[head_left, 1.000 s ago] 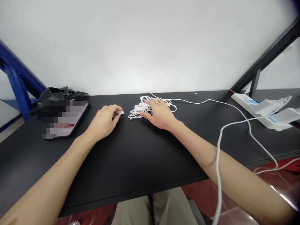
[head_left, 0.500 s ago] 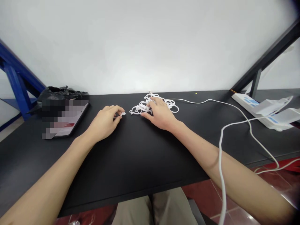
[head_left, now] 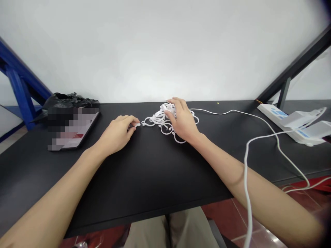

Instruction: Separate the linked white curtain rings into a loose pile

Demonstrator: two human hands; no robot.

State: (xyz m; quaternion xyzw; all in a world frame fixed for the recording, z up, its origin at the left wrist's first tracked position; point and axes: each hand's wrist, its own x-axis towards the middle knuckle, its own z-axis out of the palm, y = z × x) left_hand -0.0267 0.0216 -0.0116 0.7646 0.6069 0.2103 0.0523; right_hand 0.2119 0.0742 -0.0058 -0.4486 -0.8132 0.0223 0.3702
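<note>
My left hand (head_left: 120, 132) hovers low over the black table (head_left: 144, 172), thumb and index finger closed in a pinch on a white plastic ring (head_left: 138, 124), most of which the fingers hide. To its right lies a tangled heap of white plastic rings (head_left: 157, 119) with small tabs on them. Over the right side of this heap is my right hand (head_left: 182, 119). Its thumb stands apart from the fingers and touches the rings; the palm covers part of the heap.
At the left lies a phone-like dark slab (head_left: 85, 127), partly blurred out, before a crumpled black bag (head_left: 67, 101). A white cable (head_left: 227, 112) runs right from behind the heap. A white power strip (head_left: 281, 120) holds plugs, and another cable (head_left: 247, 172) hangs across my right forearm.
My right hand has shifted slightly right and turned more upright. Several rings have spread out toward me below it. My left hand keeps its pinch almost in place.
</note>
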